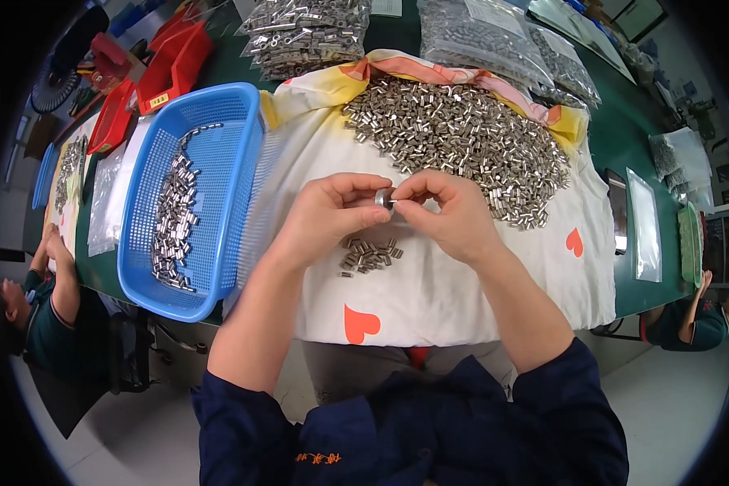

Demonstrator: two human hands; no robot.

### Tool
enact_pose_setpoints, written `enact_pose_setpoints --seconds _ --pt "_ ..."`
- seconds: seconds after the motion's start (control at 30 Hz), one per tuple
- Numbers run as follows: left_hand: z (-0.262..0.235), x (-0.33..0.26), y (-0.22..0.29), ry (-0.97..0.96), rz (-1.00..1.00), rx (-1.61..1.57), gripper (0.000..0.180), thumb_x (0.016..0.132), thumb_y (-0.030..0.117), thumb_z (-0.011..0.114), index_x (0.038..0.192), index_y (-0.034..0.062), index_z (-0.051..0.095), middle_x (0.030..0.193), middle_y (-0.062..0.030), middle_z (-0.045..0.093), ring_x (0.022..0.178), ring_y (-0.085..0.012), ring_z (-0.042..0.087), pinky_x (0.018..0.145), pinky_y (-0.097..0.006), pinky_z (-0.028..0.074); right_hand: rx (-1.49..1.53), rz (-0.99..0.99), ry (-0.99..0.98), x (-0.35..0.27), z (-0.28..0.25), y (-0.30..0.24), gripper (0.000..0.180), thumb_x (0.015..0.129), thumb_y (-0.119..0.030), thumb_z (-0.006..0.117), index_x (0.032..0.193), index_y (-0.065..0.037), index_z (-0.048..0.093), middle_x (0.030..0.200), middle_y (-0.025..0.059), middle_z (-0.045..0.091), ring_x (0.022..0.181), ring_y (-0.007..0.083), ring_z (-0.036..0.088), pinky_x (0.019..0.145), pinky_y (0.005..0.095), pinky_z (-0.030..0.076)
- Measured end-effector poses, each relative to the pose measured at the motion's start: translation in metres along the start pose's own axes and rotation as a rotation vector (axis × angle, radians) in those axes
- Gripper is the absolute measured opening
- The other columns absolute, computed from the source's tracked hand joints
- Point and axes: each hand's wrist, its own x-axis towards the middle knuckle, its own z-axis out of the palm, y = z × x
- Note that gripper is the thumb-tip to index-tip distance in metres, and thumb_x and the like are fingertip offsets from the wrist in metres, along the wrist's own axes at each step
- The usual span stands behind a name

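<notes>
A short silvery metal ring-like piece [381,198] is pinched between the thumb and fingers of my left hand [332,212]. My right hand [449,212] is closed in a pinch at the right side of that piece; its fingertips hide whatever they may hold. Below my hands lies a small heap of metal cylinders [369,256] on the white cloth [454,312]. Beyond them spreads a large pile of similar short cylinders [462,134].
To the left stands a blue mesh basket [219,235] with a band of metal cylinders inside. Clear bags of metal parts [486,44] sit at the back, and red bins [174,65] at the far left. A flat plastic bag [645,227] lies right. Other people sit on both sides.
</notes>
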Motion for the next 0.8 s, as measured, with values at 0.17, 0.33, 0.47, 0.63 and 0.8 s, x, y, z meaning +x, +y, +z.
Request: enact_pose_setpoints --seconds 0.17,0.33,0.47,0.63,0.8 --pt "-0.0036 0.0009 -0.0047 0.006 0.007 -0.019 0.035 0.075 0.001 0.067 0.108 -0.0036 0.056 0.093 -0.0069 0.062 0.081 -0.0098 0.059 0.072 -0.021 0.048 -0.127 -0.132 0.081 -0.0007 0.0022 -0.0002 0.009 0.072 -0.008 0.064 0.080 -0.004 0.063 0.075 0.0033 0.062 0.068 0.0120 0.058 0.064 0.0242 0.046" --pt "-0.0030 0.0004 -0.0017 0.002 -0.001 -0.040 0.036 0.074 -0.002 0.065 0.108 -0.0022 0.056 0.094 -0.0064 0.062 0.082 -0.0114 0.058 0.076 -0.023 0.048 -0.077 -0.126 0.073 -0.0014 0.0009 -0.0025 0.009 0.071 -0.007 0.064 0.079 -0.003 0.063 0.075 0.0037 0.062 0.068 0.0131 0.058 0.063 0.0247 0.047" --pt "-0.0012 -0.0004 0.0002 0.018 0.027 -0.001 0.036 0.074 -0.002 0.065 0.108 -0.0020 0.056 0.093 -0.0065 0.062 0.081 -0.0112 0.058 0.076 -0.023 0.048 -0.085 -0.115 0.028 -0.0016 0.0010 -0.0045 0.008 0.072 -0.004 0.063 0.079 -0.001 0.062 0.077 0.0031 0.061 0.071 0.0104 0.056 0.064 0.0229 0.044" --pt "-0.0029 -0.0005 -0.0004 -0.012 -0.003 -0.013 0.037 0.073 -0.002 0.066 0.109 -0.0020 0.056 0.096 -0.0079 0.062 0.085 -0.0120 0.058 0.077 -0.024 0.047 -0.061 -0.096 0.039 -0.0014 0.0014 -0.0044 0.008 0.071 -0.007 0.064 0.078 -0.003 0.063 0.074 0.0042 0.062 0.065 0.0123 0.057 0.062 0.0242 0.046" --pt "-0.0042 -0.0012 -0.0010 -0.015 0.006 -0.015 0.037 0.073 -0.002 0.066 0.109 -0.0022 0.056 0.097 -0.0081 0.062 0.086 -0.0122 0.058 0.077 -0.024 0.047 -0.107 -0.133 0.043 -0.0016 0.0027 -0.0032 0.009 0.071 -0.008 0.065 0.078 -0.003 0.063 0.075 0.0046 0.062 0.067 0.0137 0.058 0.063 0.0251 0.047"
